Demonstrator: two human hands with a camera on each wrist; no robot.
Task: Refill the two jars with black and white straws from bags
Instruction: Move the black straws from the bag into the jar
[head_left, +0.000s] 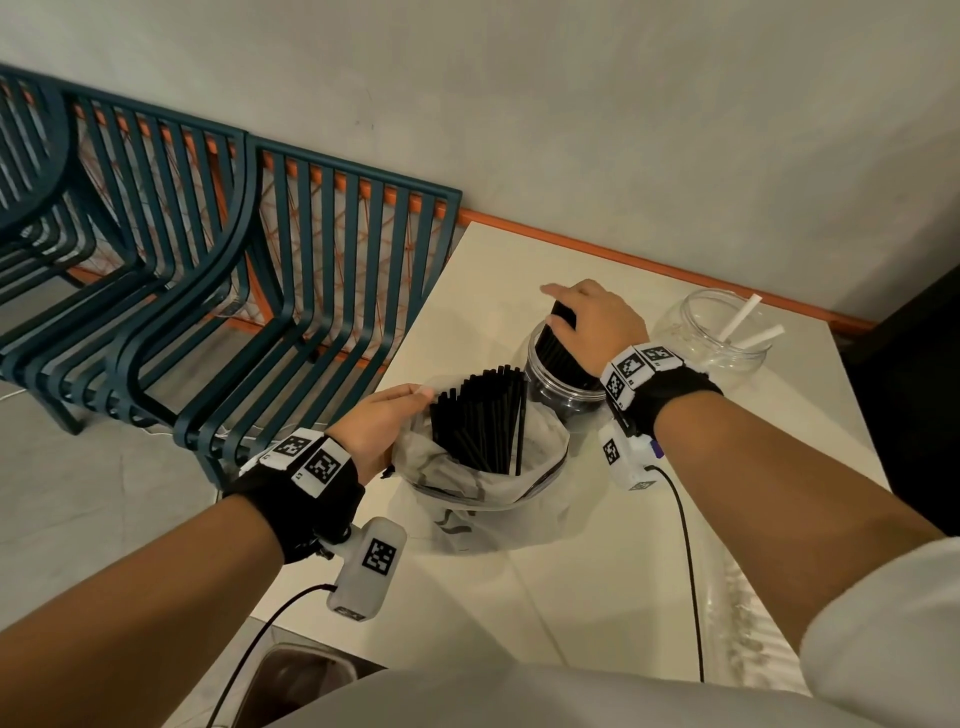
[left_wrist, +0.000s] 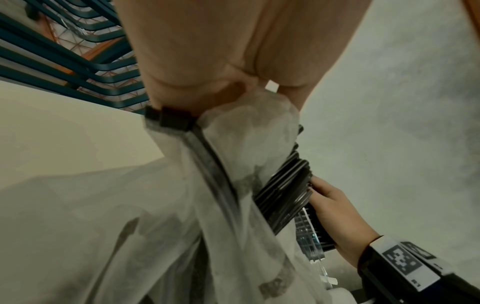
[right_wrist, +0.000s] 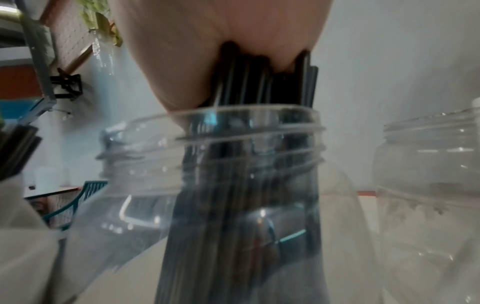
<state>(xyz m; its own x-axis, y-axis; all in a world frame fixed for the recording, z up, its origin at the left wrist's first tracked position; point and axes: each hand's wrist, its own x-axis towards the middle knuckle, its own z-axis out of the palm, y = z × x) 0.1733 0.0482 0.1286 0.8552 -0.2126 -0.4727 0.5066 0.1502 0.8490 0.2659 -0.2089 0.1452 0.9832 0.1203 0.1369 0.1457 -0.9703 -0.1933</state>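
Observation:
My right hand (head_left: 587, 322) grips a bundle of black straws (head_left: 558, 345) that stands in the mouth of a clear jar (head_left: 550, 395); the right wrist view shows the straws (right_wrist: 249, 86) between my fingers, reaching down through the jar's threaded neck (right_wrist: 249, 131). My left hand (head_left: 382, 421) pinches the rim of a translucent zip bag (head_left: 467, 483) with more black straws (head_left: 483, 421) standing inside. In the left wrist view the bag's rim (left_wrist: 249, 127) is bunched in my fingers. A second clear jar (head_left: 719, 332) at the back right holds two white straws (head_left: 748, 322).
Everything stands on a cream table (head_left: 571, 571) against a grey wall. Dark teal slatted chairs (head_left: 234, 291) stand to the left of it. A clear bag of pale straws (head_left: 737, 618) lies at the table's right edge. Camera cables (head_left: 688, 561) trail off both wrists.

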